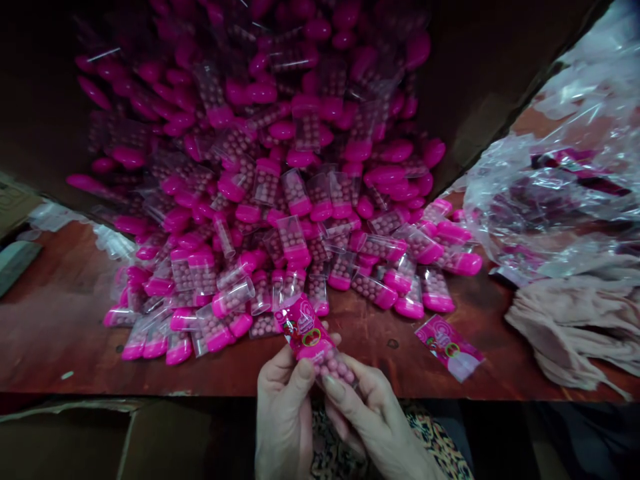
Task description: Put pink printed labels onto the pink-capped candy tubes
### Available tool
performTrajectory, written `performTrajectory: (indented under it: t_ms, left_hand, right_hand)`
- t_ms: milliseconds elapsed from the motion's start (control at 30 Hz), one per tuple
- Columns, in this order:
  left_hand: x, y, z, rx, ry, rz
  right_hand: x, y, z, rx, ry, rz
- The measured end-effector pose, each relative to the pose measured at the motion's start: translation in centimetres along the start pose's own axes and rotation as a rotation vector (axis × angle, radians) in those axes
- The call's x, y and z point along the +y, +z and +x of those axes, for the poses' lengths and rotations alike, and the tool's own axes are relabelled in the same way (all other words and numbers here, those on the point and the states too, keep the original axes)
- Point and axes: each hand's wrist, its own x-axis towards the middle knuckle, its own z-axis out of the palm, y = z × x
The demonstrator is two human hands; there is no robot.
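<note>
Left hand (284, 417) and right hand (371, 420) sit together at bottom centre, below a big heap of pink-capped bead tubes (265, 200) on a red-brown wooden bench (60, 320). I've got them pinching one clear tube (334, 365) between them, its long axis slanting from upper left to lower right, pink printed label (305, 330) up over the left thumb, bead end toward the right hand.

- Your held candy tube (306, 331): bright pink label, red-and-green round mark, dusty-pink beads.
- Your piled tubes (295, 240): clear, with magenta caps.
- Your bench (65, 333): reddish brown.
- Your clothing (435, 440): leopard print.
</note>
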Motion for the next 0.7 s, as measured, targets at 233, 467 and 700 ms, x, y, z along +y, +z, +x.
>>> performTrajectory:
  t_ms: [233, 467, 700]
  left_hand:
    - [-0.2, 0.2, -0.1, -0.01, -0.084, 0.05]
    - [-0.1, -0.3, 0.0, -0.093, -0.062, -0.039]
    - [-0.1, -0.6, 0.0, 0.0, 0.057, 0.08]
  right_hand:
    - [1.7, 0.3, -0.4, 0.296, -0.098, -0.273]
    - [0.4, 0.0, -0.2, 0.124, -0.05, -0.081]
    - [0.6, 0.8, 0.1, -0.016, 0.065, 0.227]
